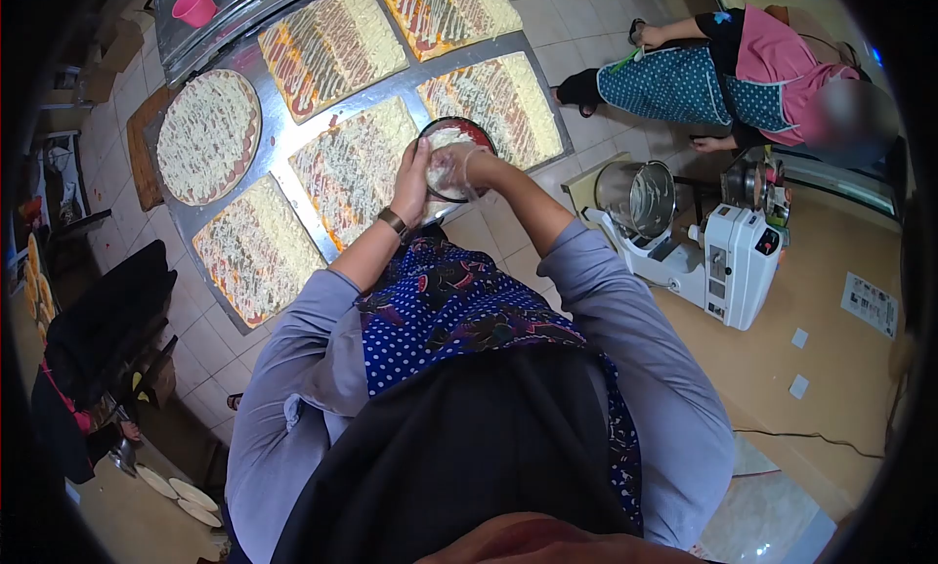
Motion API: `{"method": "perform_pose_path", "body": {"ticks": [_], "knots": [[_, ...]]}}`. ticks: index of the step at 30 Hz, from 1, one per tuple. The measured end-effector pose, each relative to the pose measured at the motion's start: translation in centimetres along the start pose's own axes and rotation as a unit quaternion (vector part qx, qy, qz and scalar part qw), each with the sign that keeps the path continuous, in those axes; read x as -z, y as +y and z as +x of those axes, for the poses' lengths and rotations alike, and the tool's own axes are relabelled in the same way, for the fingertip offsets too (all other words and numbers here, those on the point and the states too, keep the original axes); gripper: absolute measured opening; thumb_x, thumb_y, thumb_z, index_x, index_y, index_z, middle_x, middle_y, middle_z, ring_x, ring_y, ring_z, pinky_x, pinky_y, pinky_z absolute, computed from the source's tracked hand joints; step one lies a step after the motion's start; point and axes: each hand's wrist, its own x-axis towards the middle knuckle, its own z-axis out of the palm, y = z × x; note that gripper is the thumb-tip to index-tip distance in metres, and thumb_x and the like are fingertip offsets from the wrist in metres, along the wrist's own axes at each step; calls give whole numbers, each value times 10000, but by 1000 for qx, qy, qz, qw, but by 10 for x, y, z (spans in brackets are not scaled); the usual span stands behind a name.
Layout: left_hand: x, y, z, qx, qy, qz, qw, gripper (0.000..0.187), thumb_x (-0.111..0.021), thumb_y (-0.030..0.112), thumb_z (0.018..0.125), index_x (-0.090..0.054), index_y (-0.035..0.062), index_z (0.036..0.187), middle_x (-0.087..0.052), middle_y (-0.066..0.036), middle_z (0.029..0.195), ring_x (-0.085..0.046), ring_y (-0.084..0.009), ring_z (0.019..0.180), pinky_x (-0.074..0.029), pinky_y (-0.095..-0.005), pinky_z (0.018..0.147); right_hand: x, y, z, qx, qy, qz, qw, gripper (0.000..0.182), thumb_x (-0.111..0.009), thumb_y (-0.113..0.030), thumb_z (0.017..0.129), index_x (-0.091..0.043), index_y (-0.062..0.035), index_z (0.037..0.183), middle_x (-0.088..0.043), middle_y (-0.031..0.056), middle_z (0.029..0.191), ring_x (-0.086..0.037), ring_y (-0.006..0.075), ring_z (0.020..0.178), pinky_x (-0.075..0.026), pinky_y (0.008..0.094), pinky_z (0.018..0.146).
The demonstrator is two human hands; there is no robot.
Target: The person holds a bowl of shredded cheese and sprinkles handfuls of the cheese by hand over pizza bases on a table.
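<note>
My left hand (pixel 412 183) grips the left side of a round bowl (pixel 479 130) with a dark rim and red inside. White topping (pixel 449 135) lies in the bowl; its exact kind is too small to tell. Reaching into the bowl is my right hand (pixel 459 168), in what looks like a clear plastic glove, its fingers blurred and partly hidden. Under and beside the bowl are a rectangular pizza (pixel 352 168) and another rectangular pizza (pixel 498 105), both topped with pale shreds and sauce stripes.
More rectangular pizzas (pixel 332 46) and a round pizza (pixel 208 137) cover the metal table (pixel 283 139). A pink cup (pixel 194 6) stands at the far left. To the right are a mixer (pixel 728 261) with a steel bowl (pixel 635 198) and a person in a dotted apron (pixel 664 83). Another person (pixel 98 320) is at left.
</note>
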Motion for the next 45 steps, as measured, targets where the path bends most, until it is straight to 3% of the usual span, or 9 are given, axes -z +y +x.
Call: {"method": "perform_pose_path", "body": {"ticks": [6,8,12,14,19,21,25,31,45], "knots": [[-24,26,2,-2,-11,54,998,656,-471,515,962,-378,46,1410,-480,-159,1354,-457,-232,1233,-353,-334,1047,43,43,-27,91,40,352,931,296,-757,-135,738,-687,-66,1018,-695,54,914,-641,164,833,-517,320,714],[-23,28,5,-18,8,76,997,660,-471,514,962,-380,35,1407,-480,-160,1352,-456,-232,1234,-351,-330,1048,75,34,-57,-69,88,438,892,261,-730,-81,750,-702,-52,1007,-698,45,926,-640,155,816,-519,290,670],[0,14,21,-60,20,79,995,685,-468,508,966,-369,-7,1405,-471,-172,1360,-433,-235,1258,-314,-314,1068,79,122,-23,-38,155,476,865,221,-710,-64,772,-730,-82,991,-701,51,916,-633,146,767,-518,279,628],[12,11,24,-58,35,88,994,700,-447,519,970,-364,-23,1405,-456,-180,1375,-414,-238,1279,-286,-315,1085,90,129,-12,-147,214,256,931,158,-691,-68,802,-742,-94,950,-703,52,899,-621,135,736,-514,286,605],[32,17,10,-53,48,68,995,710,-424,532,973,-366,-30,1403,-441,-184,1386,-401,-237,1288,-277,-319,1092,108,154,38,-121,280,213,928,203,-639,-28,762,-732,-79,935,-707,106,857,-647,199,745,-509,313,691],[38,20,5,-62,53,51,995,710,-428,533,971,-366,-25,1404,-432,-180,1393,-394,-237,1292,-274,-321,1094,118,171,71,-91,312,-1,946,182,-679,-148,786,-734,-110,956,-713,126,927,-666,268,825,-510,338,752],[53,16,1,-50,62,-9,997,666,-459,518,965,-374,5,1382,-482,-124,1336,-480,-199,1219,-387,-343,1040,130,159,90,-92,262,85,957,297,-536,-335,890,-723,-127,988,-683,128,1074,-647,303,973,-491,372,884],[53,28,-13,-53,75,-21,996,677,-445,526,967,-364,-2,1383,-485,-127,1331,-485,-197,1217,-388,-340,1041,132,143,93,37,203,-61,977,241,-605,-301,864,-727,-144,1001,-693,120,1048,-655,296,943,-505,354,848],[28,47,-25,-17,46,10,999,720,-446,545,957,-344,-10,1405,-436,-145,1392,-424,-223,1280,-326,-331,1079,80,168,31,-24,277,-124,953,217,-623,-251,808,-730,-108,930,-687,194,894,-664,331,797,-531,376,754]]}}
